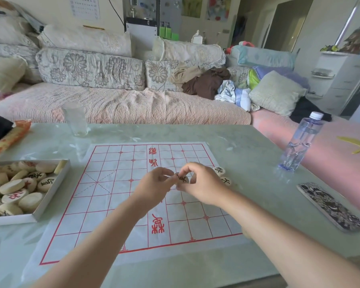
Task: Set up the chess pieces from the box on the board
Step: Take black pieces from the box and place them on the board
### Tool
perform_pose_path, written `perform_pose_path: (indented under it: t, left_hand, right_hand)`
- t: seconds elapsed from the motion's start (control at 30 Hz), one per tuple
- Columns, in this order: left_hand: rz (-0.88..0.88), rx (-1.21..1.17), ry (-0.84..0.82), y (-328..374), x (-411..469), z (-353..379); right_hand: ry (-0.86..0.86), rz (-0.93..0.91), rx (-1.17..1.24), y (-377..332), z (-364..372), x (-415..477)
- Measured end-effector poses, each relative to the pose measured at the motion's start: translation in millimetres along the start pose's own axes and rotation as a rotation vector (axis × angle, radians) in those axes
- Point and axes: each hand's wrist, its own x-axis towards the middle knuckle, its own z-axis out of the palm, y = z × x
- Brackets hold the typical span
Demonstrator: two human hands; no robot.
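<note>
We see both hands meeting above the right half of the board (112,204), a white sheet with a red grid and red characters that lies flat on the pale green table (247,146). The left hand (156,185) reaches in from the lower left, its fingertips curled and pinching a pale round piece (182,179) that bears a black character. The right hand (202,183) comes in from the lower right, and its thumb and forefinger are curled round the same piece from the other side. We cannot tell whether the piece touches the board or hangs just above it.

At the board's right edge, just beyond the right hand, sit two more black-marked discs, an upper disc (219,171) and a lower disc (226,181), close beside each other. The rest of the grid that we can see bears nothing.

The box (8,220), shallow and white, lies on the table just left of the board. It holds a loose heap of pieces (10,186), some face up with red or black characters, some blank side up.

Further off on the table we note a glass (75,119) beyond the board's far left corner, an orange packet (10,136) at the left edge, a bottle (299,142) at the right, and a patterned phone (330,206) lying nearer us. A sofa (123,104) with cushions runs behind the table.
</note>
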Motion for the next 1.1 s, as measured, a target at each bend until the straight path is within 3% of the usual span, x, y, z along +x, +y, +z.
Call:
perform_pose_path:
  t: [0.17, 0.27, 0.7, 0.93, 1.1]
  left_hand:
    - [0.253, 0.759, 0.079, -18, 31, -20]
    - [0.207, 0.923, 0.068, -31, 45, -34]
    - [0.141, 0.885, 0.037, -69, 72, -63]
    - [0.155, 0.873, 0.036, -72, 76, -65]
    - [0.128, 0.845, 0.029, -69, 75, -66]
  right_hand:
    - [0.229, 0.165, -0.059, 44, -12, 41]
    - [0.272, 0.246, -0.162, 74, -22, 74]
    - [0.298, 0.294, -0.414, 133, -30, 216]
    - [0.199, 0.361, -0.566, 138, -26, 229]
    - [0.226, 0.345, -0.602, 117, -20, 220]
